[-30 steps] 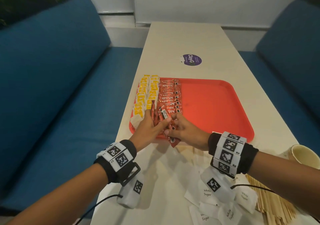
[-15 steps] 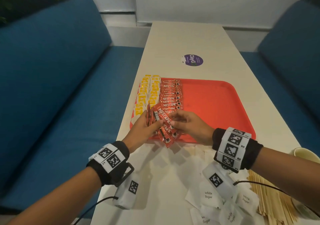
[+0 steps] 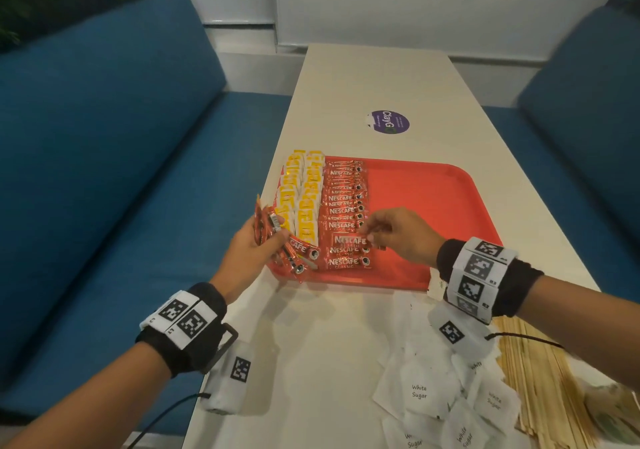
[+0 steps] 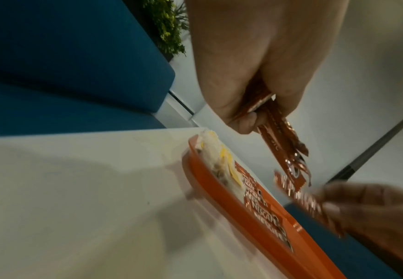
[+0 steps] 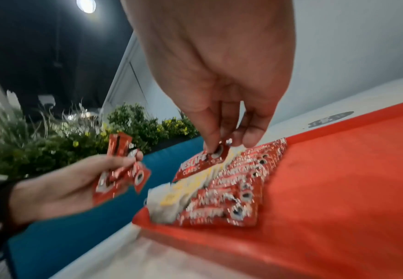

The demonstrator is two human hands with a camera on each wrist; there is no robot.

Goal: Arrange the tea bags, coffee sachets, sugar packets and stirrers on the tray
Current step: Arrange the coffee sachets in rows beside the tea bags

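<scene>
A red tray (image 3: 433,213) lies on the white table, with yellow tea bags (image 3: 304,199) along its left edge and a column of red coffee sachets (image 3: 346,202) beside them. My left hand (image 3: 256,240) grips a fan of several coffee sachets (image 3: 277,240) over the tray's near left corner. My right hand (image 3: 384,234) pinches one coffee sachet (image 3: 349,240) by its right end, just above the near end of the column. In the right wrist view that single sachet (image 5: 203,164) hangs tilted over the row.
White sugar packets (image 3: 436,389) lie scattered on the table near me, under my right wrist. Wooden stirrers (image 3: 540,379) lie in a pile at the near right. A purple round sticker (image 3: 389,122) marks the table beyond the tray. Blue sofas flank the table.
My right hand has drawn one sachet out of the bundle and carried it right, over the column on the tray. My left hand has moved left and up with the remaining sachets.
</scene>
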